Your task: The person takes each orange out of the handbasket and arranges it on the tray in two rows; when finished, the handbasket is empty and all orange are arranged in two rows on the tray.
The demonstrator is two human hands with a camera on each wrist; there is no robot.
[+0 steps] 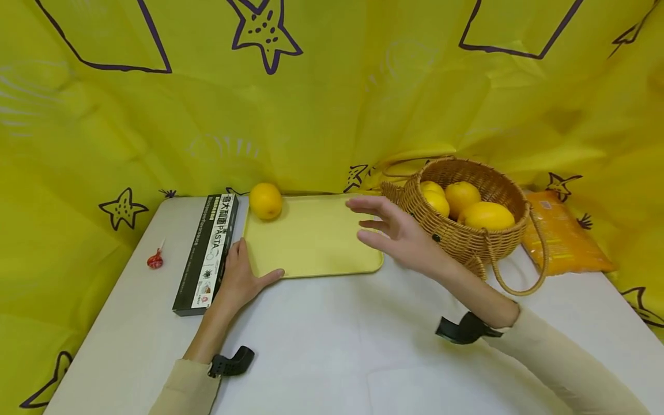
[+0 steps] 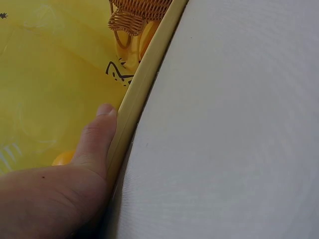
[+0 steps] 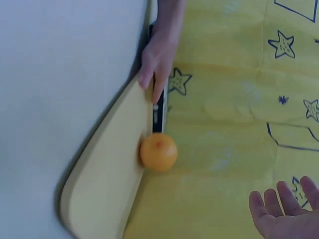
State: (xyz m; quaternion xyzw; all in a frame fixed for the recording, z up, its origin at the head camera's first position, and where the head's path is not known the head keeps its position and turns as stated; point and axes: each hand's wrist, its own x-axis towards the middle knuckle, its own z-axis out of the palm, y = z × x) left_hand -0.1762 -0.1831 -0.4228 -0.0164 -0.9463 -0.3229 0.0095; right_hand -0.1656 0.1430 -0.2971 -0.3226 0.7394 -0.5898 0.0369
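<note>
My left hand (image 1: pixel 241 280) rests at the near left corner of a pale yellow tray (image 1: pixel 321 239), its straight thumb along the front rim and its fingers along the left side. In the left wrist view the thumb (image 2: pixel 94 137) lies against the tray's rim (image 2: pixel 141 82). A yellow-orange round fruit (image 1: pixel 266 201), perhaps an orange, sits in the tray's far left corner. Above the tray's right end hovers my right hand (image 1: pixel 402 233), fingers spread and nothing in it. The right wrist view shows these spread fingers (image 3: pixel 286 209) apart from the fruit (image 3: pixel 159 153).
Beside the left hand lies a black-and-white pasta box (image 1: pixel 206 253); a red lollipop (image 1: pixel 155 259) is further left. At right stands a wicker basket (image 1: pixel 415 199) with several yellow fruits (image 1: pixel 487 216). An orange packet (image 1: pixel 565 233) lies behind it. Yellow cloth (image 1: pixel 321 115) backs the white table (image 1: pixel 321 346).
</note>
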